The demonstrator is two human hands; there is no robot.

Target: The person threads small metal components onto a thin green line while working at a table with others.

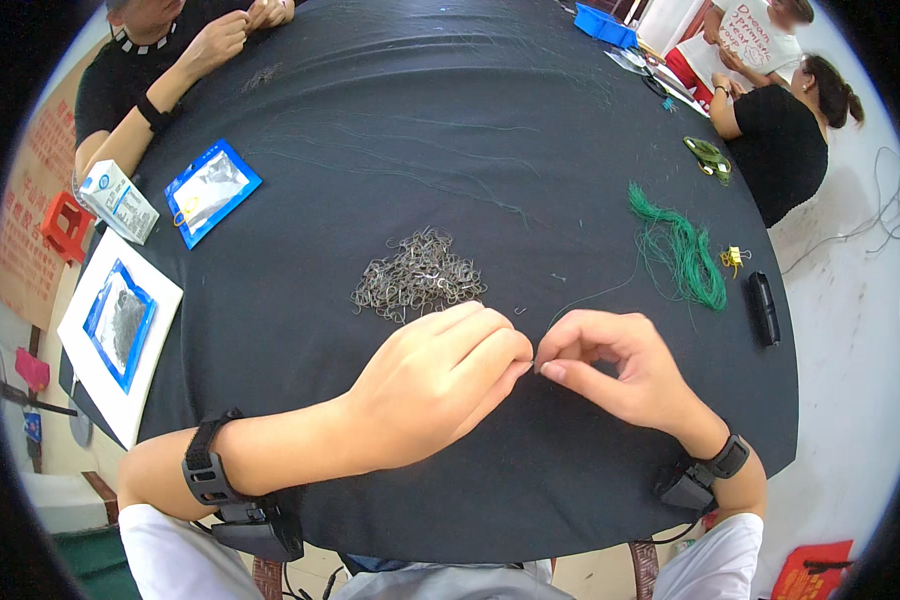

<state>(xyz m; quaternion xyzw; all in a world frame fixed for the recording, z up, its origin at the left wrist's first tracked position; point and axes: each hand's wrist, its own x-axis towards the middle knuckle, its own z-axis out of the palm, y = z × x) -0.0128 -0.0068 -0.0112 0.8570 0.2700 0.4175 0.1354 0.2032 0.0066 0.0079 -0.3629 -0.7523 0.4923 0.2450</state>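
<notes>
My left hand [450, 375] and my right hand [615, 365] meet over the black cloth, fingertips almost touching. Both are closed in a pinch. From a loose bundle of green fishing line [685, 250], one thin strand [605, 293] runs to the fingers of my right hand. Whatever my left fingers grip is too small and hidden to name. Just beyond my left hand lies a heap of metal fish hooks [420, 275]. A single loose hook [520, 310] rests near my left fingertips.
At left are a white board [155, 330] with a blue-edged packet [120, 325], another packet [213, 192] and a white carton [120, 200]. At right are a yellow binder clip [735, 260] and a black case [763, 308]. Other people sit around the far table edge.
</notes>
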